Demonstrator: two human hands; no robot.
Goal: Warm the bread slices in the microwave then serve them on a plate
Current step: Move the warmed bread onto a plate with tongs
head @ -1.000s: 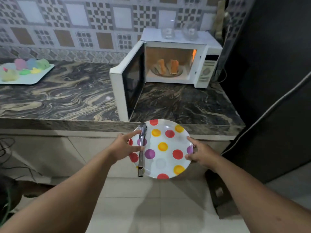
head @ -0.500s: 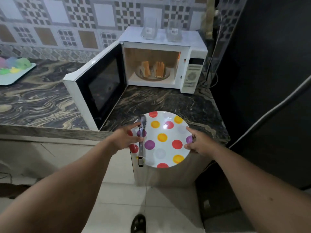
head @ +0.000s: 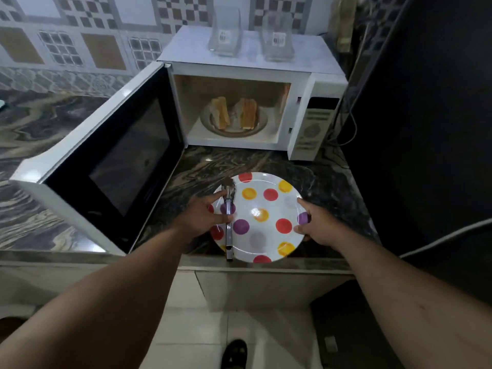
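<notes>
A white plate (head: 269, 209) with coloured dots is over the marble counter in front of the microwave (head: 239, 65). My left hand (head: 203, 217) grips its left rim and pins metal tongs (head: 229, 222) lying across it. My right hand (head: 315, 226) grips the right rim. The microwave door (head: 111, 166) stands wide open to the left. Inside, bread slices (head: 234, 113) stand upright in a shallow dish (head: 259, 129).
Two clear glass containers (head: 226, 30) stand on top of the microwave. A dark wall or appliance (head: 426, 129) closes off the right side, with a cable running along it. The counter's front edge (head: 239, 262) lies just under the plate. A foot (head: 234, 352) shows on the tiled floor.
I have stepped closer to the counter. The plate, held in both hands with the tongs, has moved forward over the counter in front of the open microwave.
</notes>
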